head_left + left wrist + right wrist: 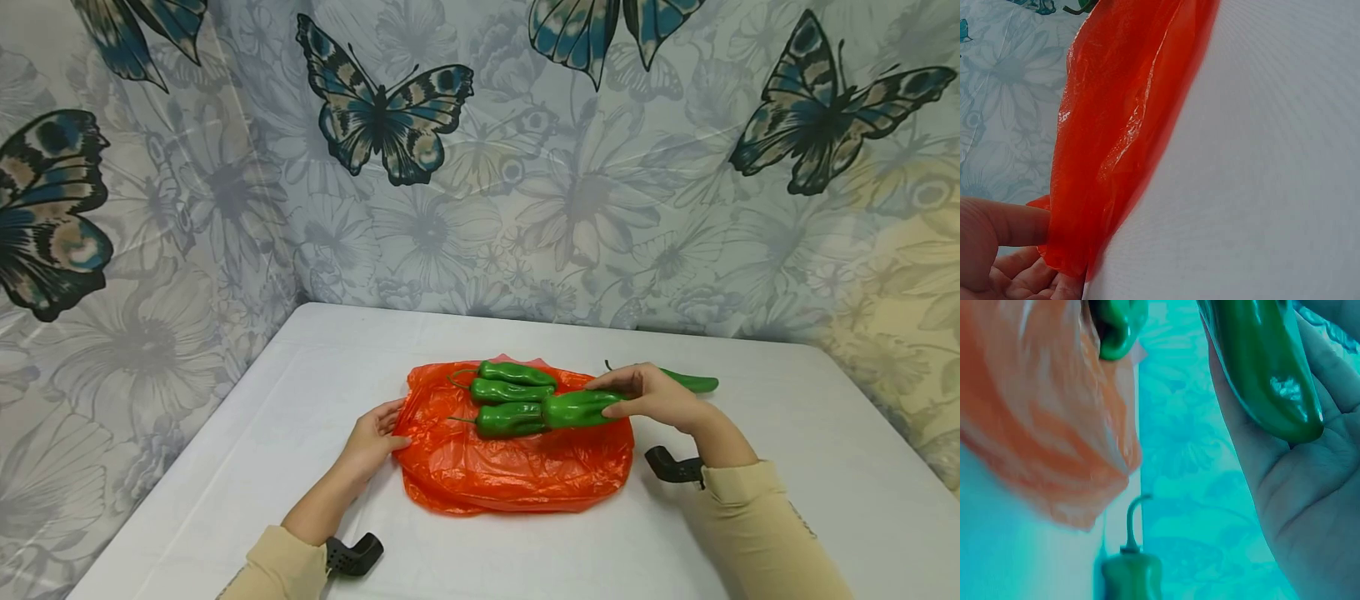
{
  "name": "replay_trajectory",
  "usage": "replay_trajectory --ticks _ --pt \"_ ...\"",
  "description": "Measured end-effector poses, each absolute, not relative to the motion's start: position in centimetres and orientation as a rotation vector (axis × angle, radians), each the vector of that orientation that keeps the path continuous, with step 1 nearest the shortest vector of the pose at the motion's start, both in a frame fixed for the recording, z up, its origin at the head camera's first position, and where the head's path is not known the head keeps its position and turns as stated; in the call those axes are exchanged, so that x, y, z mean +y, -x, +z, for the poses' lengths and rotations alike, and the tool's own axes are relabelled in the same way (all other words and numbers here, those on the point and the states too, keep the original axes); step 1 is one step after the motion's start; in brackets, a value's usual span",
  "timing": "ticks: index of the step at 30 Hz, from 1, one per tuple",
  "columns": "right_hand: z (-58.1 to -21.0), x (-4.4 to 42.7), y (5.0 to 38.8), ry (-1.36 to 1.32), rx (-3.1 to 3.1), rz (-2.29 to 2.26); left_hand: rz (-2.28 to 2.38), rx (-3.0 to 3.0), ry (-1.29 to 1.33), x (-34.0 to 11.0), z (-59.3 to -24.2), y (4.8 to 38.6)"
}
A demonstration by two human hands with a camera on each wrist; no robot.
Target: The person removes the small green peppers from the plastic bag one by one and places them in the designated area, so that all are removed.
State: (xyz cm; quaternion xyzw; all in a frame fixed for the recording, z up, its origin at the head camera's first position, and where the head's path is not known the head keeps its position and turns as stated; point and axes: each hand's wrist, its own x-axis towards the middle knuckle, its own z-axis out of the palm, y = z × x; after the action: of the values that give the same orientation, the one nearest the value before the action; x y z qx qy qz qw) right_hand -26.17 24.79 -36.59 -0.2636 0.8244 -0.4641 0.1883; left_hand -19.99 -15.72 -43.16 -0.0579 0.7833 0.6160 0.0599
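Pale wall covering (435, 229) printed with grey flowers and large blue-and-tan butterflies (381, 117) rises behind a white worktop (450, 562); clock directions follow the head view, with 12 at the far edge.

On its middle lies a flattened orange-red plastic bag (517, 475). Over the bag's 2 o'clock part is a glossy green pepper (577, 408), gripped by the right hand (663, 404), with thumb on the near side and fingers on the far side. Whether this pepper touches the bag cannot be told. At the bag's 9 o'clock edge, the left hand (378, 433) pinches the plastic between thumb and fingers.

Three more green peppers lie on the bag. One (508, 421) sits at 9 o'clock from the gripped pepper, their ends meeting or overlapping; a second (510, 392) lies toward 10 o'clock, and a third (517, 373) just beyond it. A fifth, long green pepper (693, 383) rests on the worktop at the bag's 2 o'clock side, partly hidden by the right hand, which also covers the gripped pepper's right end.

The gripped pepper's long axis runs nearly from 9 to 3 o'clock, its smooth, stemless end toward the palm at 3. The peppers on the bag lie along much the same line, stems toward 9; the fifth's stem points toward 10.

Nearer the person are tan sleeves (776, 521) and black wrist mounts, one (356, 554) at the bag's 7 o'clock, the other (671, 467) at 3.
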Motion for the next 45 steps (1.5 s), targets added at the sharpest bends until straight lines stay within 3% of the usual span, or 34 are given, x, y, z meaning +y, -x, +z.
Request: replay_trajectory --ticks 45 --pt "-36.5 32.3 25.8 0.442 2.671 -1.188 1.892 2.375 0.176 -15.7 -43.4 20.1"
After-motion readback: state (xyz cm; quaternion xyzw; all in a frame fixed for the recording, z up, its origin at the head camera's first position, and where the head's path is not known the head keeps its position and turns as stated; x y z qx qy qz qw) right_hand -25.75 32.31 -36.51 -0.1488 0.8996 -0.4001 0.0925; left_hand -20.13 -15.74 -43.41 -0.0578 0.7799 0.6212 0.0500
